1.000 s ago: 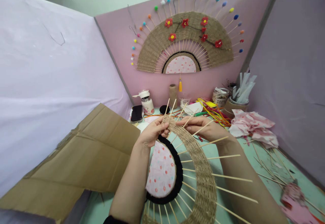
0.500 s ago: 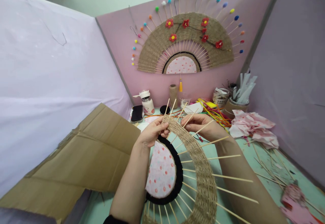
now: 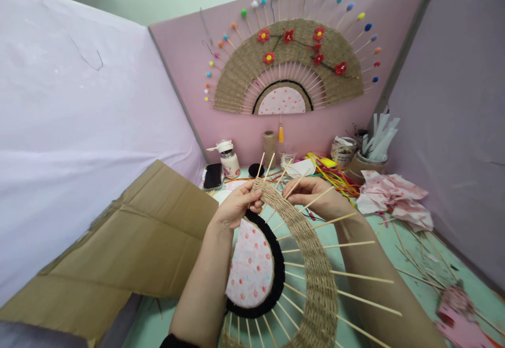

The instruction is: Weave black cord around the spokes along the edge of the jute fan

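Note:
A half-round fan frame stands tilted, its woven straw band point(image 3: 317, 264) curving through thin wooden sticks. Its center is a pink floral half-disc point(image 3: 252, 266) with a black rim point(image 3: 278, 264). My left hand point(image 3: 241, 201) is closed on the upper end of the band, thumb in front. My right hand point(image 3: 311, 194) is closed, its fingers pinched at the band's outer edge beside a stick; what lies between the fingertips is too small to make out.
A finished fan point(image 3: 290, 48) hangs on the pink board. Cardboard point(image 3: 150, 237) leans at left. Behind the hands stand a white bottle point(image 3: 229, 161), phone point(image 3: 213, 176), brown tube point(image 3: 269, 145) and jars. Crumpled cloth point(image 3: 394, 198) and loose sticks lie at right.
The fan frame's upper sticks have shifted very slightly to the right. Both hands keep nearly the same place and hold.

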Motion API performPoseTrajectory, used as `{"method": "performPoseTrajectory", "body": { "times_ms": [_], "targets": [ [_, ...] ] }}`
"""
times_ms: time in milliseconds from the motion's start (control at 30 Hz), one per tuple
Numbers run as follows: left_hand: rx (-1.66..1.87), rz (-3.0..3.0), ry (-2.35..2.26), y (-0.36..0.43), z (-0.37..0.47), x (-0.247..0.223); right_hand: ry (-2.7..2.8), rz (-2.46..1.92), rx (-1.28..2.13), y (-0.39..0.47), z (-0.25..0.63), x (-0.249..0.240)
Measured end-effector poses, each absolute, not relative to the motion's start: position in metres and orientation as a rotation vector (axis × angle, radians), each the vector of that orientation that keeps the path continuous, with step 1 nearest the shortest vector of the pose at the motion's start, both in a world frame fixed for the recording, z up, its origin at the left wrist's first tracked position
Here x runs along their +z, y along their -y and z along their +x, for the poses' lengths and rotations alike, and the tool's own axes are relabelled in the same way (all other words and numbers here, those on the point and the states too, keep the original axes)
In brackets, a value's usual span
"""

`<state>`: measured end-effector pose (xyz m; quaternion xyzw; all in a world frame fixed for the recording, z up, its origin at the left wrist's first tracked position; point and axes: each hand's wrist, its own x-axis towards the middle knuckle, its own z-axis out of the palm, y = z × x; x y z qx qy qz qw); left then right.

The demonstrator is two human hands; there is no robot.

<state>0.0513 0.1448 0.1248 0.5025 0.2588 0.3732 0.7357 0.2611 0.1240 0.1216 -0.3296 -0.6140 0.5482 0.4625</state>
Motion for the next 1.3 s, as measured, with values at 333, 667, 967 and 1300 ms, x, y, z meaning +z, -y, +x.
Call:
{"method": "performPoseTrajectory", "body": {
  "times_ms": [333,667,967,1300],
  "targets": [
    [0.815,1.069,-0.594,-0.1455,0.0528,0.1236,1.419,-0.808,1.477,-0.1244,0.2587,0.1204],
    [0.834,1.077,-0.583,-0.1466,0.0521,0.1233,1.317,-0.779,1.600,-0.1224,0.2549,0.1225],
    [0.854,1.088,-0.619,-0.1480,0.0470,0.1237,1.355,-0.870,1.548,-0.1235,0.2601,0.1227],
    [0.848,1.087,-0.634,-0.1470,0.0512,0.1238,1.429,-0.978,1.385,-0.1270,0.2564,0.1230]
  ]
}}
